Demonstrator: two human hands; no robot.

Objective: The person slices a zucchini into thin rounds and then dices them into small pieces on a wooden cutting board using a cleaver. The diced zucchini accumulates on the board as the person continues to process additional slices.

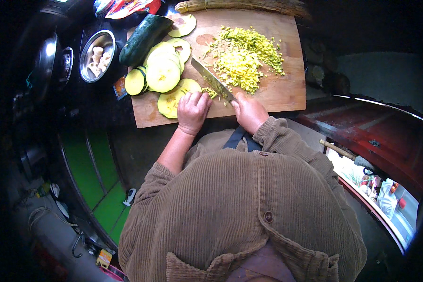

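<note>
On a wooden cutting board [285, 95], my right hand [249, 111] grips a broad kitchen knife [211, 79]. Its blade points away and to the left, with green bits stuck to it. My left hand [193, 110] rests with curled fingers at the edge of pale green squash slices [169, 103]; whether it pinches a piece is hidden. A few cut strips [210, 92] lie between hand and blade. More round slices [163, 74] are stacked beyond, beside a dark green uncut squash piece [144, 38]. Right of the blade spreads a heap of finely chopped squash [246, 58].
A metal bowl [107, 37] with knobbly pale pieces, perhaps ginger, stands left of the board. A small packet [120, 88] lies near it. A straw bundle [243, 5] lies along the board's far edge. Dark red wooden furniture [377, 130] stands at right.
</note>
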